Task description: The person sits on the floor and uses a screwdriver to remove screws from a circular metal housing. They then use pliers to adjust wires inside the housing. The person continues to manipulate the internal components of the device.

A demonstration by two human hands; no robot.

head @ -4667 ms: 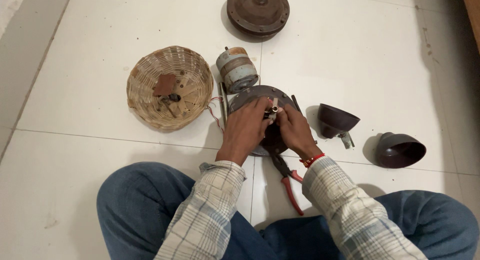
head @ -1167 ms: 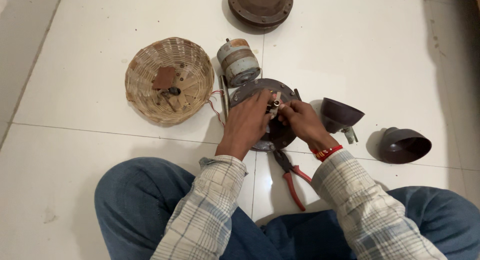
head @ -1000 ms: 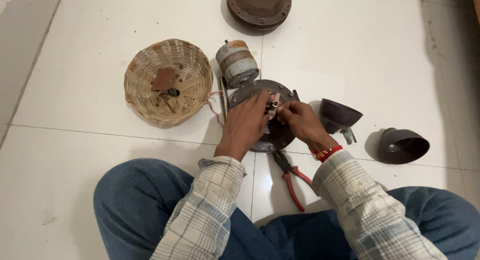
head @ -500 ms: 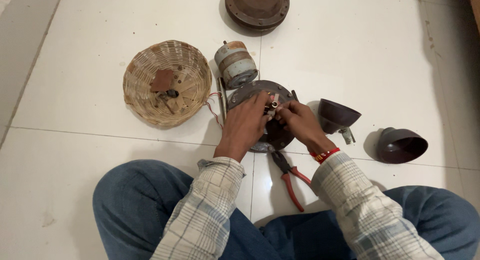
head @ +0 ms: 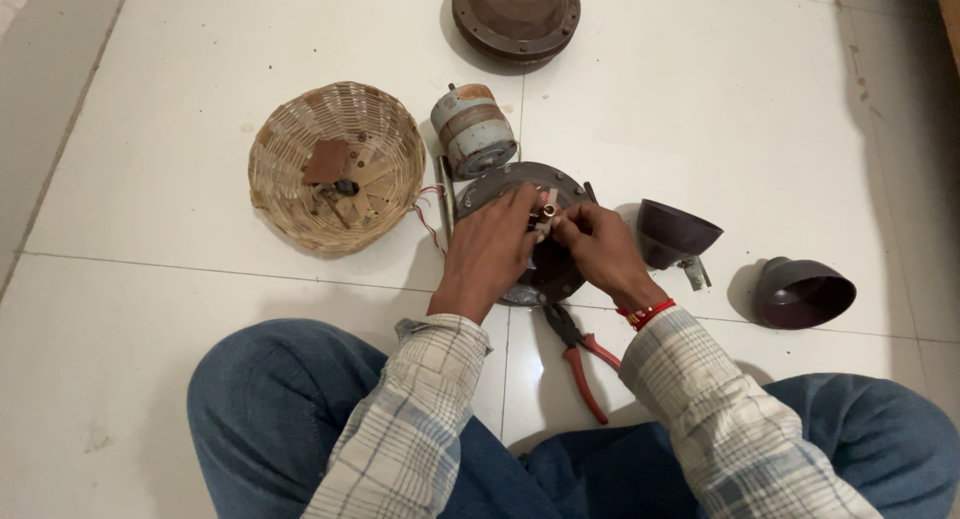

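At centre frame, my left hand (head: 490,254) still steadies the round motor housing (head: 500,184) while my right hand (head: 598,247) keeps pinching its small metal fitting (head: 546,211); nothing has shifted.

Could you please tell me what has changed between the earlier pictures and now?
Very little. The right hand has shifted slightly to the right on the round motor plate, and its fingers now pinch a small part at the centre; the left hand keeps its place on the plate. The basket, pliers, cylinder and two dark cups lie as before.
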